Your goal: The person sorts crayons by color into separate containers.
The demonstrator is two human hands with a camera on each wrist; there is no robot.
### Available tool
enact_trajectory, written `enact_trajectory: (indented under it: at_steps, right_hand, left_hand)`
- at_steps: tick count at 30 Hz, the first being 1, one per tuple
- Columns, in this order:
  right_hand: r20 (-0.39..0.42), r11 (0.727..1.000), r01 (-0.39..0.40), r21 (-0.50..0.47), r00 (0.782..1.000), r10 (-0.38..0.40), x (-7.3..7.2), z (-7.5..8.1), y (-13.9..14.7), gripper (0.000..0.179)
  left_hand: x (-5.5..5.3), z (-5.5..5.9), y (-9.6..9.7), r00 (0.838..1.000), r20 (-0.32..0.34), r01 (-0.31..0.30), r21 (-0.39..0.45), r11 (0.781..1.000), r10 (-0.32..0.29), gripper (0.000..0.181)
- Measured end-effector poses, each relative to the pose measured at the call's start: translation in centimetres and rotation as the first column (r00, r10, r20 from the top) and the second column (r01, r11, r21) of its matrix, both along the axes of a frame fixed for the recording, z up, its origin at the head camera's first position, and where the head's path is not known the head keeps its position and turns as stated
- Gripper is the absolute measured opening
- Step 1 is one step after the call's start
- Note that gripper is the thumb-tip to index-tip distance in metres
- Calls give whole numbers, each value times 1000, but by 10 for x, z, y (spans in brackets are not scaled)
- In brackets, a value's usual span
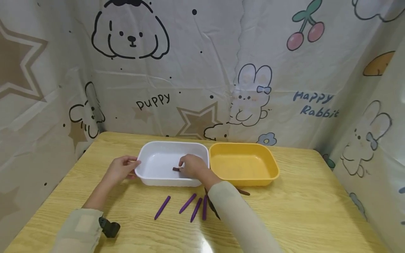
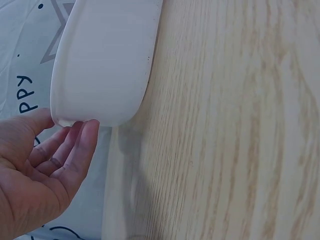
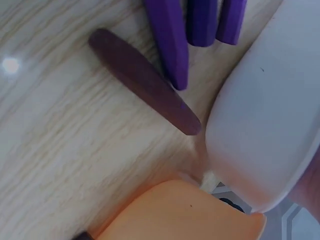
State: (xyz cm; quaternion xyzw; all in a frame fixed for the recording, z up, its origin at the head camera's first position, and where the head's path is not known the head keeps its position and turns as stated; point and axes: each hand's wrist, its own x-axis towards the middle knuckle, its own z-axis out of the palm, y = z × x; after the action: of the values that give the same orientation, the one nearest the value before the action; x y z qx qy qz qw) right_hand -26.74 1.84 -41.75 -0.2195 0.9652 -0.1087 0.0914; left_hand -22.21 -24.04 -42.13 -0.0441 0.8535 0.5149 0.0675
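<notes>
My left hand pinches the left end of a white plastic tray, thumb at the rim and fingers against the outer wall, as the left wrist view also shows of the hand. Inside that tray, my right hand pinches a short brown crayon; its fingertips are partly hidden. Several purple crayons lie on the table in front of the tray. The right wrist view shows a brown crayon on the table beside a purple crayon.
A yellow tray stands against the white tray's right side. Another brown crayon lies in front of it, partly behind the right sleeve. Behind the wooden table hangs a printed curtain.
</notes>
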Motion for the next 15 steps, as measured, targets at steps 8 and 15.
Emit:
enact_trajectory:
  at_steps: [8, 15]
  right_hand:
    - [-1, 1000, -2, -29, 1000, 2, 3, 12, 5, 17]
    - [-32, 996, -39, -75, 999, 37, 7, 20, 10, 18]
  left_hand:
    - [0, 0, -1, 1000, -2, 1, -22, 1000, -1, 53]
    - [1, 2, 1, 1000, -2, 2, -17, 1000, -2, 53]
